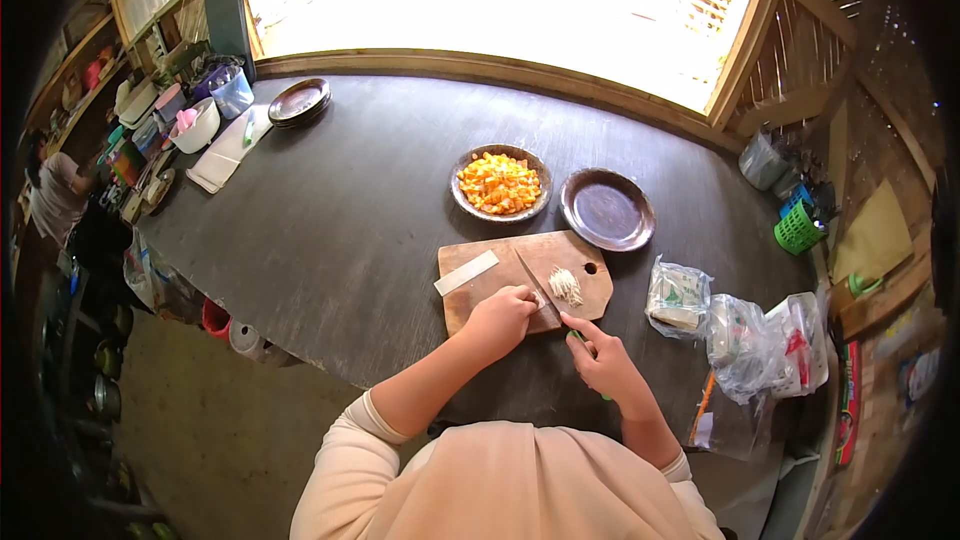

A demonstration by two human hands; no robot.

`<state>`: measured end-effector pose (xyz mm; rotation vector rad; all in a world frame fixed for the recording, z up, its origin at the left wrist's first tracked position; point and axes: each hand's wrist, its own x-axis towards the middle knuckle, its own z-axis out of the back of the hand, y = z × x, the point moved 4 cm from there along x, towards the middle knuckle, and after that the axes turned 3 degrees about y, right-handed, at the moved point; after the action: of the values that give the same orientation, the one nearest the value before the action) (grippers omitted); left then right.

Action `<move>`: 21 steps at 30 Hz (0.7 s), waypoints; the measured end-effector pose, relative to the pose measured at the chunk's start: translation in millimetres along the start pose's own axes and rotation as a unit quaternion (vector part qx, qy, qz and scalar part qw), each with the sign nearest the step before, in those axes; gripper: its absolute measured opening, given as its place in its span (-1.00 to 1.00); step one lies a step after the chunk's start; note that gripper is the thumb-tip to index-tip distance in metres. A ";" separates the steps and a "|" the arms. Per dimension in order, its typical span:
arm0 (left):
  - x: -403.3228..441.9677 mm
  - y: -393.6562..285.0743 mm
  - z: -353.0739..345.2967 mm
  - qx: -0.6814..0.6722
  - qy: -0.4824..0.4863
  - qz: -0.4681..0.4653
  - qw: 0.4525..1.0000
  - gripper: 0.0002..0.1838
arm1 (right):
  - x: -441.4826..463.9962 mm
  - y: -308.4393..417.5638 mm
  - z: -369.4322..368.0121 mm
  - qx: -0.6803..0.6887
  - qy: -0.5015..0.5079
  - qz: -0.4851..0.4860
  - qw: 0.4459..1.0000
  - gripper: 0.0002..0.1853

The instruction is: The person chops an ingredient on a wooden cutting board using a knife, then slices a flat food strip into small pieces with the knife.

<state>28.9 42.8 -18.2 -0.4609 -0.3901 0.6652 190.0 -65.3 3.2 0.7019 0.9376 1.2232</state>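
A wooden cutting board [485,297] with a hole at its right end lies on the dark table in front of me. My right hand [606,364] is closed round the green handle of a knife [538,285], whose blade points up and left across the board. Left of the blade, my left hand [506,318] has its fingers bent and pressed down on a small pale piece [541,301], mostly hidden by them. A flat whitish strip [467,273] rests on the board's left part. Right of the blade sits a small heap of thin white shreds [565,286].
Beyond the board stand a bowl of orange cubes [500,183] and a dark plate [608,208]. Plastic-wrapped packages [680,296] lie at right, near a green basket [797,228]. Stacked plates [299,102] and containers [197,127] are at far left. Another person [62,195] is at the left edge.
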 end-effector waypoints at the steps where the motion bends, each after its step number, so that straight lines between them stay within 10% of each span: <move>1: 0.2 0.9 -0.6 0.000 -0.002 0.000 1.000 -0.80 | -0.9 -0.1 0.6 0.001 -0.001 0.000 1.000 -0.58; 21: 0.9 1.0 -2.6 0.003 0.004 -0.004 1.000 -0.80 | 4.8 8.2 -6.7 -0.065 -0.018 0.069 0.995 -0.60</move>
<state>30.3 43.3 -20.6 -0.4563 -0.3830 0.6571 180.7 -59.0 6.1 0.6917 0.7818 1.3761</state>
